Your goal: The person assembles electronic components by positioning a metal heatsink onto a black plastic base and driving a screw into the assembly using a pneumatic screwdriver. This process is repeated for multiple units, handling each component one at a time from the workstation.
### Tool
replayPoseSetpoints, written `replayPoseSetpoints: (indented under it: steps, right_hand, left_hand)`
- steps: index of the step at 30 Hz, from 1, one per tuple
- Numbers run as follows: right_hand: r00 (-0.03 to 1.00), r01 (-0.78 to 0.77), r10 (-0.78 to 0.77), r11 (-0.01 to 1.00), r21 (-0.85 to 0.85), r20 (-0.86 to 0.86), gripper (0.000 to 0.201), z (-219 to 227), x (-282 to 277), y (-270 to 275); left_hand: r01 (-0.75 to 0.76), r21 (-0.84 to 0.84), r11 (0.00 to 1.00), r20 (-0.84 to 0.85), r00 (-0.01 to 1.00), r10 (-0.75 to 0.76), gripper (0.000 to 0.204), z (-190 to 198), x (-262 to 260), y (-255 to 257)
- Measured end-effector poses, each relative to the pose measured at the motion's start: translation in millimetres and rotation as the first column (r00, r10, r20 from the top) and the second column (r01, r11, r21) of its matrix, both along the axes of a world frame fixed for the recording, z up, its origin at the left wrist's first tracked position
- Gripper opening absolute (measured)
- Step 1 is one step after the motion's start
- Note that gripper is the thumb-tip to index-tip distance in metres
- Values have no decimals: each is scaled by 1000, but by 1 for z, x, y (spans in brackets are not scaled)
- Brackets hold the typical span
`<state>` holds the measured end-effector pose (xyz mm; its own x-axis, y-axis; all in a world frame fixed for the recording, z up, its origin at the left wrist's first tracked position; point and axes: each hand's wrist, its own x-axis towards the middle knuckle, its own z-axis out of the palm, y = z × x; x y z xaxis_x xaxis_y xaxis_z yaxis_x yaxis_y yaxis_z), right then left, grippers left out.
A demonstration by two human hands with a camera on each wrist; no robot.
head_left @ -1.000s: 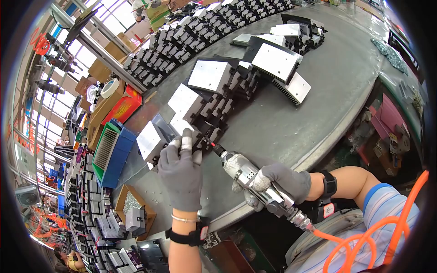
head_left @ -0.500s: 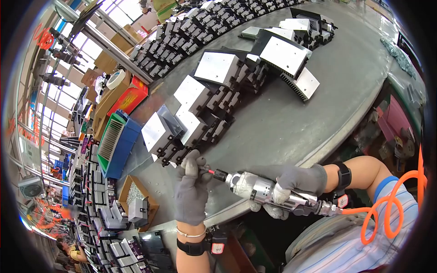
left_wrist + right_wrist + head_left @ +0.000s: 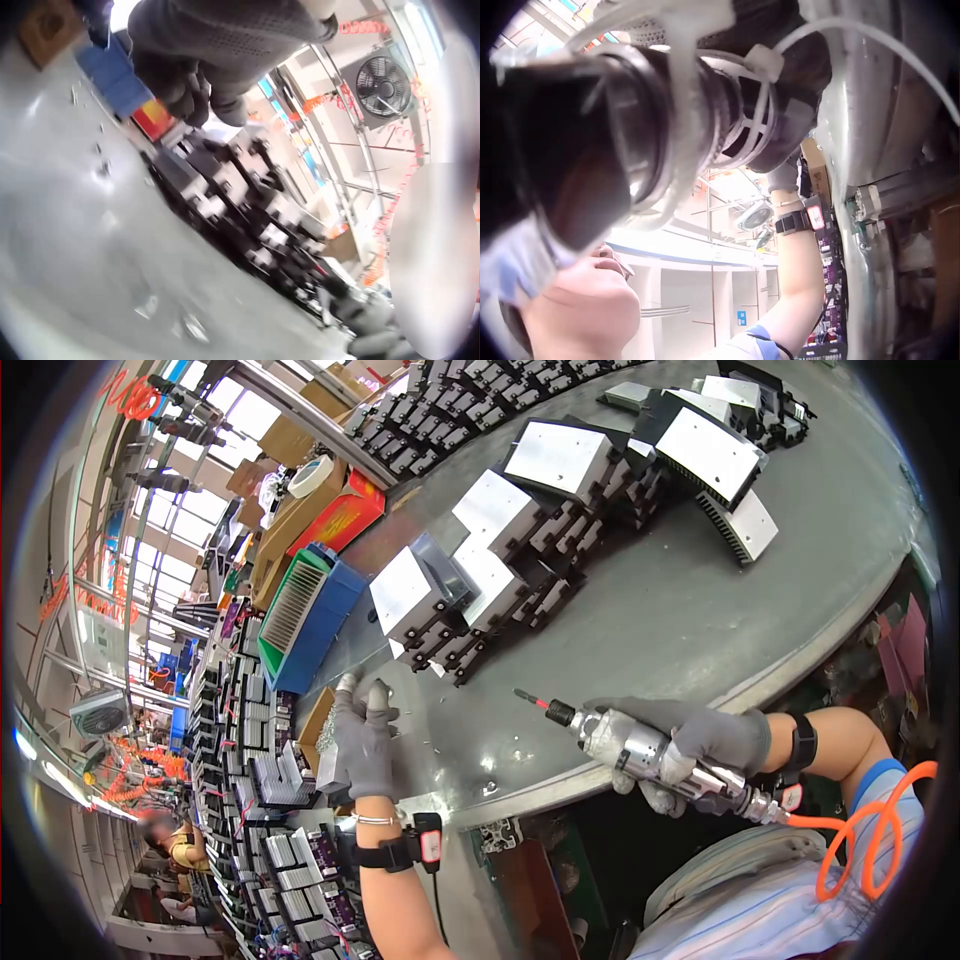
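Note:
My gloved left hand reaches over the small cardboard box of screws, its fingers loosely spread; nothing shows between them. In the left wrist view the grey glove fills the top, with fingers pointing down. My gloved right hand grips a pneumatic screwdriver; its red-collared bit points left, over bare tabletop. Close to the lens in the right wrist view, the screwdriver's body looms large. Stacked silver-topped metal housings with black brackets stand ahead of both hands.
Left of the stack is a blue bin with a green crate by it. Loose screws lie on the grey table. An orange air hose trails from the screwdriver. More housings stand at the back right.
My left hand has left the screwdriver's tip and moved left to the screw box, its fingers spreading. The screwdriver has shifted right, away from the stack. The head view has turned left.

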<state>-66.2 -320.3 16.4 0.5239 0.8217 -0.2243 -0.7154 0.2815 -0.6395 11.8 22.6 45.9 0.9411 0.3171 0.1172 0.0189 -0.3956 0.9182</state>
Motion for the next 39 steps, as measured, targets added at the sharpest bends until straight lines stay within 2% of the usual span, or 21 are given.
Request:
replayPoseSetpoints:
  steps: [1, 2, 3, 5, 6, 8, 13, 15, 16, 17, 21, 23, 25, 26, 27, 28, 29, 31, 35, 37, 39]
  right_hand:
    - [1000, -8, 8, 1000, -6, 4, 82, 3, 0, -1]
    - [1000, -19, 19, 1000, 12, -7, 85, 5, -1, -2]
    - [999, -28, 29, 999, 32, -18, 88, 5, -1, -3]
    - [999, -41, 42, 998, 43, -24, 95, -3, 0, -7]
    - [999, -46, 47, 999, 25, -22, 98, -7, 0, -8]
    - [999, -51, 51, 999, 6, -16, 100, -9, -1, -9]
    - [997, -68, 67, 997, -26, -50, 97, -6, -3, -6]
    - [996, -76, 76, 997, -10, -44, 97, -8, -5, -4]
    - [996, -81, 81, 997, 4, -43, 96, -9, -6, -3]
    - [995, -89, 89, 996, 7, -36, 96, -9, -6, -3]
    - [992, -117, 117, 993, 4, -35, 93, -6, -10, -4]
    - [988, -147, 148, 989, 17, -40, 90, -6, -13, -5]
    - [993, -77, 79, 997, 27, -84, 87, -14, -15, -1]
    - [992, -66, 70, 997, 41, -105, 86, -18, -16, 0]
    - [989, -65, 71, 996, 58, -126, 84, -22, -17, 2]
    - [991, -39, 52, 994, 106, -119, 86, -24, -18, 7]
    - [993, -2, 19, 989, 148, -120, 89, -29, -16, 9]
    - [992, 25, -17, 998, 64, -123, 97, -18, -19, 7]
    - [992, 27, -22, 999, 34, -127, 105, -26, -21, 7]
    - [990, 19, -12, 999, 50, -142, 105, -28, -21, 4]
    - [988, 43, -34, 998, 51, -154, 105, -28, -21, 3]
  left_hand:
    - [-24, 246, 969, 83, 997, 4, 34, 3, -1, 2]
    - [-64, 476, 877, 160, 987, -15, 35, 4, -2, 3]
    - [-67, 476, 877, 161, 987, -12, 35, 0, -8, 8]
    - [82, 590, 804, -102, 994, -26, 29, -11, -26, 21]
    - [88, 595, 799, -106, 994, -30, 29, -13, -31, 19]
    - [172, 455, 874, -257, 965, -56, 26, -21, -40, 7]
    - [151, 518, 842, -267, 964, -9, 25, -39, -42, 12]
    - [148, 710, 689, -127, 989, -83, 27, -48, -38, 18]
    - [139, 839, 525, -133, 990, -50, 29, -48, -40, 12]
    - [129, 842, 523, -126, 991, -42, 29, -47, -40, 8]
    - [149, 915, 376, -178, 983, 41, 19, -45, -44, -4]
    - [52, 955, 293, -11, 990, -139, 14, -58, -45, 1]
    - [173, 969, 179, -172, 985, -20, 10, -66, -39, -2]
    - [190, 971, 147, -188, 982, -29, 11, -63, -38, -2]
    - [176, 968, 177, -170, 984, -51, 12, -63, -36, 4]
    - [175, 929, 326, -183, 983, -7, 14, -47, -40, -4]
    - [104, 922, 373, -91, 995, -52, 18, -57, -33, 2]
    - [107, 879, 465, -120, 993, 0, 18, -71, -22, 9]
    - [37, 876, 481, -33, 999, -17, 19, -68, -29, -10]
    - [61, 849, 526, 10, 991, -130, 15, -78, -26, -19]
    - [137, 836, 531, -59, 985, -161, 13, -79, -23, -38]
